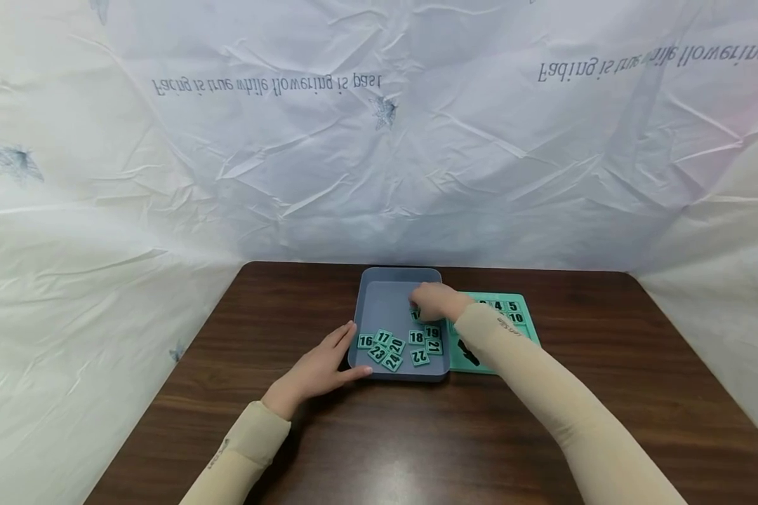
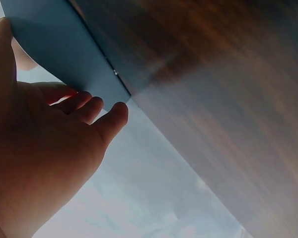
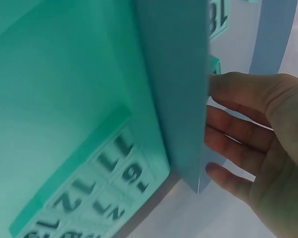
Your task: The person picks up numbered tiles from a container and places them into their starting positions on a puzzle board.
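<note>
Right hand (image 1: pixel 436 300) seemingly touches tile (image 1: pixel 415 315) inside tray's edge (image 3: pixel 179 84).

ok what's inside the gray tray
Tiles numbered 16 to 24 lie in the tray. Another tile shows partly by the right hand; its full number is covered, and anything beneath that hand is hidden.

Tray wall (image 3: pixel 178 94) beside right hand (image 1: pixel 439 300)

Creased white sheeting (image 1: pixel 379 182), printed with grey lettering (image 1: pixel 267 83) and bluish flowers (image 1: pixel 384 111), hangs behind and beside a dark, wood-grained worktop (image 1: pixel 404 435).
</note>
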Demonstrator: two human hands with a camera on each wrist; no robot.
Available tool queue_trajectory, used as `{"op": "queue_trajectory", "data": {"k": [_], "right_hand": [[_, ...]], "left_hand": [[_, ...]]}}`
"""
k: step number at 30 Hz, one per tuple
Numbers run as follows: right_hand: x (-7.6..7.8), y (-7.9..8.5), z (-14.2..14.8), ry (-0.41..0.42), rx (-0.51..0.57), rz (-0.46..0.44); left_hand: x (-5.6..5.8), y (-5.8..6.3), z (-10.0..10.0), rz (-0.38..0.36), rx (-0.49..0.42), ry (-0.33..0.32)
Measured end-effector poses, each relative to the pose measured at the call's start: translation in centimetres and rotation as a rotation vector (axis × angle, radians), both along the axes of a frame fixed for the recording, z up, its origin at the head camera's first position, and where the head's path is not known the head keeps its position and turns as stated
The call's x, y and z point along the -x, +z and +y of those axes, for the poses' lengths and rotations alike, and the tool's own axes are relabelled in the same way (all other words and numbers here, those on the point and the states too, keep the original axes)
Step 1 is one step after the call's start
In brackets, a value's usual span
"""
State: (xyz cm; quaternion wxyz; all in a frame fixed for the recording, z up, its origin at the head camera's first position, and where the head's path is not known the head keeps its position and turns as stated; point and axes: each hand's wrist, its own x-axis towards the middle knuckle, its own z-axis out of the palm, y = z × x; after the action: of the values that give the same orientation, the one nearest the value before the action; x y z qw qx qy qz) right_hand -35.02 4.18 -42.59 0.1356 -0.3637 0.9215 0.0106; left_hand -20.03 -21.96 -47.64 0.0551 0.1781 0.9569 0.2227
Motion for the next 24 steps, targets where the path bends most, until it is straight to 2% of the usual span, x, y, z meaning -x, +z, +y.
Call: {"op": "queue_trajectory", "data": {"k": [10, 24], "right_hand": [[-0.1, -0.2, -2.3, -0.002, 0.099, -0.082], [0.7, -1.0, -2.8, -0.026, 0.199, -0.150]], "left_hand": [[-0.1, 0.0, 0.3, -0.003, -0.008, -0.014], [-0.2, 0.2, 0.3, -0.011, -0.006, 0.005]]}}
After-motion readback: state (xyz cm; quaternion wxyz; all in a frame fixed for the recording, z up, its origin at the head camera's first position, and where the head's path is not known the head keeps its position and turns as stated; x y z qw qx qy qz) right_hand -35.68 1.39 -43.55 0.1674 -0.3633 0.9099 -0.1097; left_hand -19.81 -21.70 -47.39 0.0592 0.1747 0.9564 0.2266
